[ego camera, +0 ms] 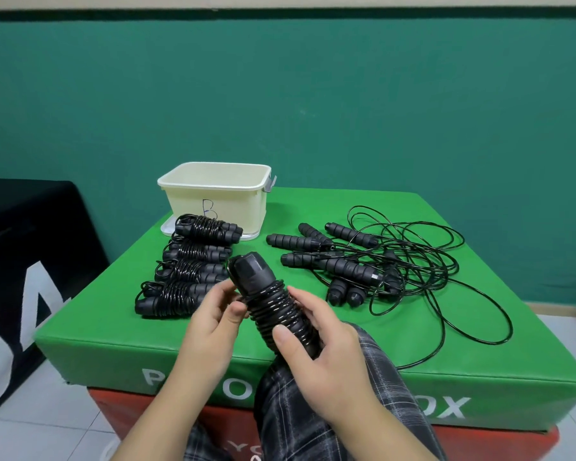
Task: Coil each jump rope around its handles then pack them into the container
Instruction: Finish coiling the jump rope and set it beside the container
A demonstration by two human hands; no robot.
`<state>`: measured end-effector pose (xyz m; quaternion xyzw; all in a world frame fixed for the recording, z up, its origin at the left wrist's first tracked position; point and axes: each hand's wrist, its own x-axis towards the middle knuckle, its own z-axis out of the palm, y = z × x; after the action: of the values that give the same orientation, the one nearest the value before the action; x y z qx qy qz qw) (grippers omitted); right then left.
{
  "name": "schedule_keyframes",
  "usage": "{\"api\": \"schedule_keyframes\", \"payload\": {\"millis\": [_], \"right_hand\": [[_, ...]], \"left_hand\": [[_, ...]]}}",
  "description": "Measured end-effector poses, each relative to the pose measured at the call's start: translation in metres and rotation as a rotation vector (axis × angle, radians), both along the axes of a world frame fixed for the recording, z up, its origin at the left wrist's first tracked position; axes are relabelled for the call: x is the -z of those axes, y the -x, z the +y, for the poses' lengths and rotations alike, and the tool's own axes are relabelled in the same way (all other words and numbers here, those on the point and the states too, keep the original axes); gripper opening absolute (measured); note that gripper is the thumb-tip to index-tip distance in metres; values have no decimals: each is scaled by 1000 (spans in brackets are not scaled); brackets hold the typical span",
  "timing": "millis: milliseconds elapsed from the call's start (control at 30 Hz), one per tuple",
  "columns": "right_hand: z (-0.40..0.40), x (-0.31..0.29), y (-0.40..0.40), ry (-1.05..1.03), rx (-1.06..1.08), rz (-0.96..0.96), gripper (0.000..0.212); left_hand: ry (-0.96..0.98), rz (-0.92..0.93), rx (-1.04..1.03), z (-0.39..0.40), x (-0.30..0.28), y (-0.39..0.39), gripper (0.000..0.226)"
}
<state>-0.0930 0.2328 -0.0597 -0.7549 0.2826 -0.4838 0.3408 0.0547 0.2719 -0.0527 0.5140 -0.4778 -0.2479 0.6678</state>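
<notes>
**Fifth rope in hand, container unfilled**

While both hands are raised above the near edge of the green box (pixel 120 331), a coiled jump rope (pixel 273 306) is held between them, its paired black handles tilted away from the person and upward, with glossy cord wound tightly round the middle. The lower end of the bundle is gripped by the right hand (pixel 326 367), thumb laid across the coils and fingers curled behind. The upper part of the winding is pinched by the left hand (pixel 210 319), thumb and fingertips closed on the cord just below the bare handle caps.

On the box top, four finished bundles (pixel 187 264) are laid in a column to the left, side by side and touching (each one wrapped in the same way). Just behind the farthest bundle stands the cream container (pixel 213 201), open at the top, marked with a handwritten letter on its front wall; it appears to be set on a pale lid, and its inside cannot be seen fully from this angle.

To the right, well apart from the bundles, an uncoiled heap (pixel 373 261) is spread out: several foam-grip handles are tangled with loose loops of thin black cord, one loop trailing toward the near right edge. A plaid trouser leg (pixel 313 414) is seen below the hands.
</notes>
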Motion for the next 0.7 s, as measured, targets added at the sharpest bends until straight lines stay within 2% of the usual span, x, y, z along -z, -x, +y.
{"api": "schedule_keyframes", "payload": {"millis": [33, 100, 167, 267, 400, 467, 533, 667, 700], "right_hand": [[-1, 1, 0, -4, -10, 6, 38], [-2, 2, 1, -7, -25, 27, 39], [-1, 1, 1, 40, -12, 51, 42], [1, -1, -3, 244, 111, 94, 39], [-4, 2, -6, 309, 218, 100, 38], [-6, 4, -6, 292, 228, 103, 39], [-5, 4, -6, 302, 232, 103, 40], [-3, -1, -8, 358, 270, 96, 41], [-2, -2, -8, 366, 288, 111, 44]], "left_hand": [[-30, 10, 42, 0, 2, -1, 77], [-76, -17, 67, 1, 3, -2, 68], [-68, -56, -10, 4, -1, 2, 57], [-66, -126, -176, 6, -10, 13, 33], [-61, -267, -197, 4, -11, 22, 13], [-70, -300, -172, 3, -11, 22, 10], [-54, -341, -173, 4, -9, 19, 24], [-28, -483, -277, 5, -6, 6, 21], [-19, -521, -305, 6, -5, 4, 28]]}}
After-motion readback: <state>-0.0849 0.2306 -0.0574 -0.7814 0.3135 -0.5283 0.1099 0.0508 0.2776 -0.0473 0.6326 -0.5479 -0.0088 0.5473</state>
